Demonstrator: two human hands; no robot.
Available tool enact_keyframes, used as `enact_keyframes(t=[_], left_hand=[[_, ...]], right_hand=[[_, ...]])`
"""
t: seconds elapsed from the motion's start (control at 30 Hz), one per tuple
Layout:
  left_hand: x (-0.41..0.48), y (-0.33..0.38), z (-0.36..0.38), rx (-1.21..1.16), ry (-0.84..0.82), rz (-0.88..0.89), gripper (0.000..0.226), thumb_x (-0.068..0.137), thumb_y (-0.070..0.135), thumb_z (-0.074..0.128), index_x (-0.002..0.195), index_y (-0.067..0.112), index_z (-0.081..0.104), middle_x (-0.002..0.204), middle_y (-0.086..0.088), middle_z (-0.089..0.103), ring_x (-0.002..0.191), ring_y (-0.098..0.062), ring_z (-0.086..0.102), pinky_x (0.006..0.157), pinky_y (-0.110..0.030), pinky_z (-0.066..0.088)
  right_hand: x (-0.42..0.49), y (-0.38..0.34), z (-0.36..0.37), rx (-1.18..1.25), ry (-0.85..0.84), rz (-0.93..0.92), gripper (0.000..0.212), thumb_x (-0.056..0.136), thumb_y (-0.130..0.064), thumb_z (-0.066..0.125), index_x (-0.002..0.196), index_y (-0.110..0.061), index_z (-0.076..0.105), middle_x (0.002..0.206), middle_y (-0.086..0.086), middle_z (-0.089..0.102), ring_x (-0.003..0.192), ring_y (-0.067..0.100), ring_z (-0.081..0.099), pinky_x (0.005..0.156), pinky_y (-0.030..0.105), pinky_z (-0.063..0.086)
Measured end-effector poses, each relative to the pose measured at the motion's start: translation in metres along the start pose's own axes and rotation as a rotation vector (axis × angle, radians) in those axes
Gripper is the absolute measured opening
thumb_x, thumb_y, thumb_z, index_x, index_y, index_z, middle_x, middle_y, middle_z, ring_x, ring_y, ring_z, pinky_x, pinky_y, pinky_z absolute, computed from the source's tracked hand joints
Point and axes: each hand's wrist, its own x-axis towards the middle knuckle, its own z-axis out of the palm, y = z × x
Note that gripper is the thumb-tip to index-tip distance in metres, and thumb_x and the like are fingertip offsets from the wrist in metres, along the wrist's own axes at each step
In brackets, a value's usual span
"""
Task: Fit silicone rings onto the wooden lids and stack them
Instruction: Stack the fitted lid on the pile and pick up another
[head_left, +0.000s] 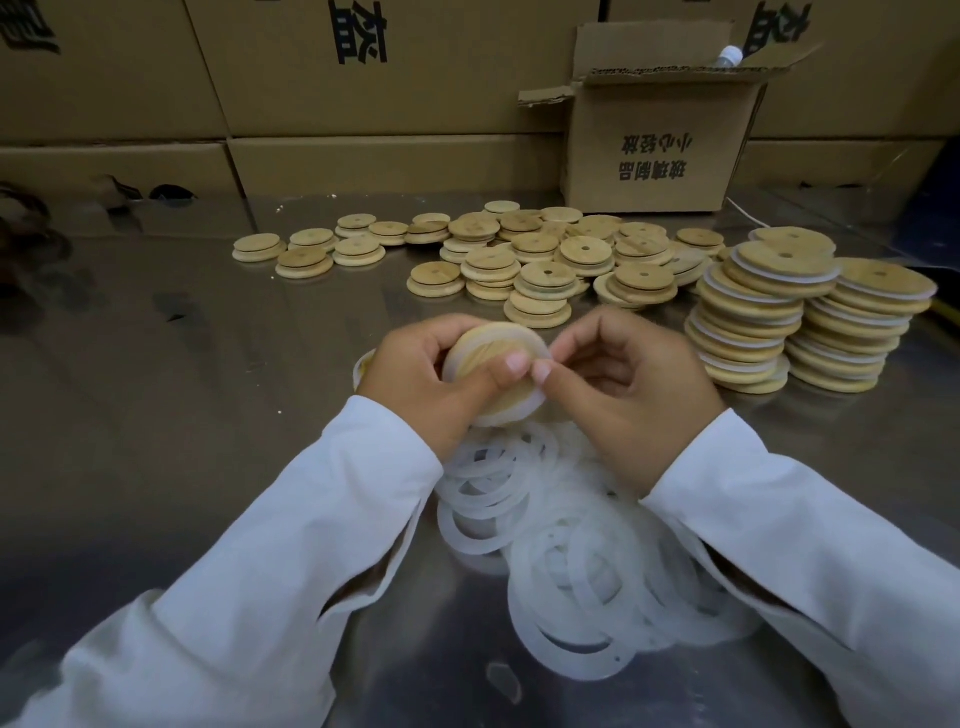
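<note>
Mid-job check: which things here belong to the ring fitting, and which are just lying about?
Job: wooden lid held by left hand and right hand; loose silicone rings; bare lids; ringed stacks.
Lying about: open cardboard box; bottle at its flap; stacked cartons behind.

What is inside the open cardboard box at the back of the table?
Only the white cap of a bottle shows above the rim of the open cardboard box, beside its raised flap. The box walls hide everything lower down.
</note>
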Motion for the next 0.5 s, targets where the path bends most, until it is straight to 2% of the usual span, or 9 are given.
enact_keyframes(t=[0.1,0.27,0.5], left_hand=[[0.0016,-0.0032,-0.0021,0.072,0.039,-0.021,0.013,0.074,0.027,0.072,0.086,0.023,0.069,0.078,0.004,0.07,0.076,-0.011,0.066,0.069,-0.026,0.054],[0.0027,-0.0034,-0.0018,0.12,0.051,-0.014,0.008,0.075,0.025,0.071,0.081,0.028,0.067,0.077,0.008,0.068,0.075,-0.01,0.064,0.07,-0.025,0.054],[0.0027,-0.0017,-0.0005,0.108,0.029,0.013,0.009,0.075,0.021,0.071,0.079,0.028,0.065,0.069,0.014,0.066,0.069,-0.001,0.061,0.066,-0.017,0.051]], right_hand=[[-0.0011,0.0013,0.0005,-0.039,0.008,0.01,0.012,0.075,-0.02,0.068,0.069,-0.026,0.06,0.069,-0.012,0.065,0.071,0.005,0.063,0.073,0.03,0.053],[-0.0003,0.0008,-0.0004,-0.12,0.034,0.017,0.012,0.077,-0.019,0.065,0.068,-0.025,0.061,0.07,-0.011,0.065,0.071,0.004,0.062,0.074,0.029,0.052],[0.0017,0.0016,-0.0009,-0.293,-0.016,-0.002,0.024,0.087,-0.015,0.054,0.07,-0.03,0.049,0.084,-0.011,0.053,0.074,0.004,0.052,0.063,0.009,0.037]])
